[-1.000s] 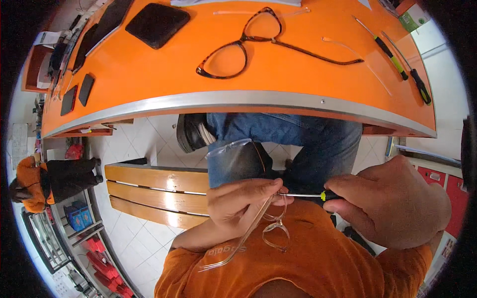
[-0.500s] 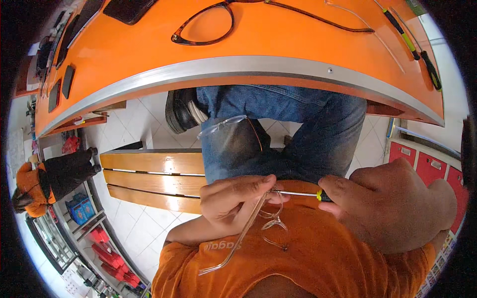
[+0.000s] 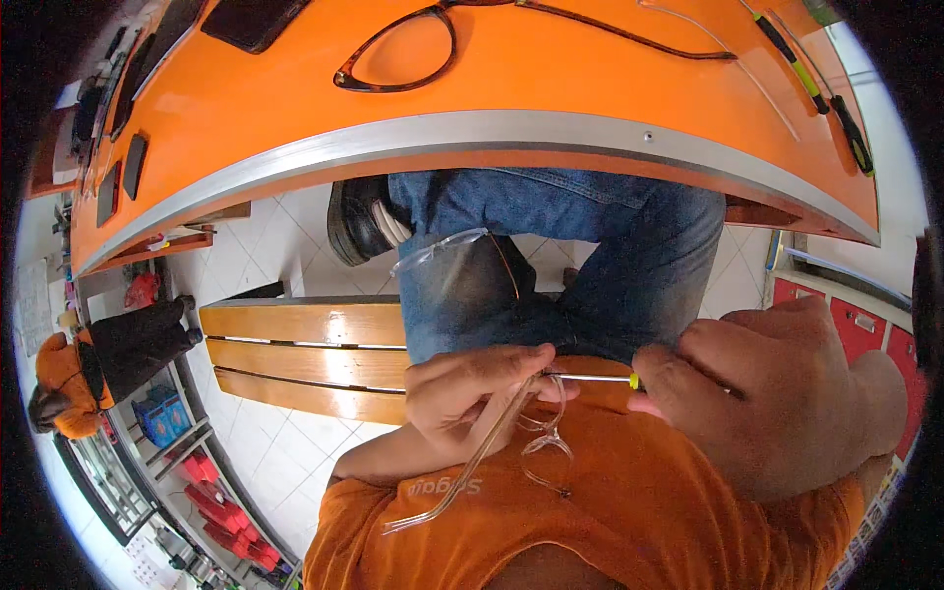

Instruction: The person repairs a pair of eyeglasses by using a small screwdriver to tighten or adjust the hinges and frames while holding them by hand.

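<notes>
Close to my chest, my left hand point(image 3: 480, 398) pinches a clear eyeglass frame point(image 3: 549, 442) between thumb and fingers. Its thin clear temple point(image 3: 454, 490) slants down to the left, and the front hangs over my orange shirt. My right hand point(image 3: 762, 398) is closed round the handle of a small screwdriver point(image 3: 602, 378); only a yellow bit of the handle shows. The metal shaft reaches left, with its tip at the frame beside my left thumb. Whether the tip sits in a screw is too small to tell. Across my thigh lies another clear temple-like piece point(image 3: 438, 254) with a thin wire.
An orange table point(image 3: 590, 84) with a metal edge stands ahead, bearing tortoiseshell glasses point(image 3: 398, 49), a black phone point(image 3: 254, 22) and two screwdrivers point(image 3: 792, 61), point(image 3: 852, 136). A wooden bench point(image 3: 305, 349) is at left. A person point(image 3: 74, 383) in orange stands farther left; red drawers point(image 3: 857, 332) are at right.
My left hand and the frame have shifted slightly, the temple's end swinging a little to the left. My right hand has turned a little round the screwdriver, hiding more of its handle.
</notes>
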The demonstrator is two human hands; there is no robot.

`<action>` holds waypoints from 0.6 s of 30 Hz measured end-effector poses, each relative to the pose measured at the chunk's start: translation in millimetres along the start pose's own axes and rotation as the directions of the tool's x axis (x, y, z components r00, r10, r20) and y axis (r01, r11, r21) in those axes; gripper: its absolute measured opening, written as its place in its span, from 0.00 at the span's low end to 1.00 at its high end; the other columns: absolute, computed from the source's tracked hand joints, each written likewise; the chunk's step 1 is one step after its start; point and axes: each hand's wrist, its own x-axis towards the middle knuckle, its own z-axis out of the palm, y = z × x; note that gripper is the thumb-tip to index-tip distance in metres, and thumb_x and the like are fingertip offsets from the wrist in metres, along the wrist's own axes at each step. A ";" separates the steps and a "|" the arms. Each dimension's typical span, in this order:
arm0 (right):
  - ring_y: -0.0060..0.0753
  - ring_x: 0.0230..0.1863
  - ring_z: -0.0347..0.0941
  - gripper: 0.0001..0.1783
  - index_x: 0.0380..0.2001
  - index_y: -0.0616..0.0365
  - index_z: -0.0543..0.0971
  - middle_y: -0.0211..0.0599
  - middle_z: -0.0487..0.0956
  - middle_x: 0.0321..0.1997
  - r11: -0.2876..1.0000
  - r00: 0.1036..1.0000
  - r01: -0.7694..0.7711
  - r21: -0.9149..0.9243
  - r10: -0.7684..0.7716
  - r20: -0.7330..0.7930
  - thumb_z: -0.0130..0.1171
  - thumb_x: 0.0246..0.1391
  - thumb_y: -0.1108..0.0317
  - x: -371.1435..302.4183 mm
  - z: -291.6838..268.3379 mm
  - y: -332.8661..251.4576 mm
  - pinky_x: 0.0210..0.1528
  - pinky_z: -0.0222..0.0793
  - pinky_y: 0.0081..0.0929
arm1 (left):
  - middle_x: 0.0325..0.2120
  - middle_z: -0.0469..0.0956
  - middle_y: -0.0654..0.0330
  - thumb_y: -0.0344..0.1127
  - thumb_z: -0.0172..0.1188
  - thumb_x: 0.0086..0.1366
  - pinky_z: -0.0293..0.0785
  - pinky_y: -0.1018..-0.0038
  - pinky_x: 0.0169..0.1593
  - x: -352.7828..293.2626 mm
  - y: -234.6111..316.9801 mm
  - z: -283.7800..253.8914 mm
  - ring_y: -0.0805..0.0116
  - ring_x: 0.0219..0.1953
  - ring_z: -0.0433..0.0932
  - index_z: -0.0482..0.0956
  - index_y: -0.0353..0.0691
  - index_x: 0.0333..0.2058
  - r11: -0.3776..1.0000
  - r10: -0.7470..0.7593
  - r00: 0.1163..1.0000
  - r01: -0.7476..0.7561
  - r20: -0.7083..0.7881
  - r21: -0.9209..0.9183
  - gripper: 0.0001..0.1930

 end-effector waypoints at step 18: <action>0.30 0.18 0.71 0.22 0.32 0.61 0.78 0.31 0.69 0.20 0.989 0.992 -0.122 -0.082 0.123 0.012 0.69 0.39 0.55 -1.6 -2.7 -9.5 0.19 0.65 0.29 | 0.31 0.83 0.46 0.16 0.58 0.61 0.82 0.72 0.40 -5.2 -1.8 5.8 0.60 0.31 0.86 0.78 0.24 0.43 0.998 -0.034 0.996 0.030 -0.078 -0.051 0.11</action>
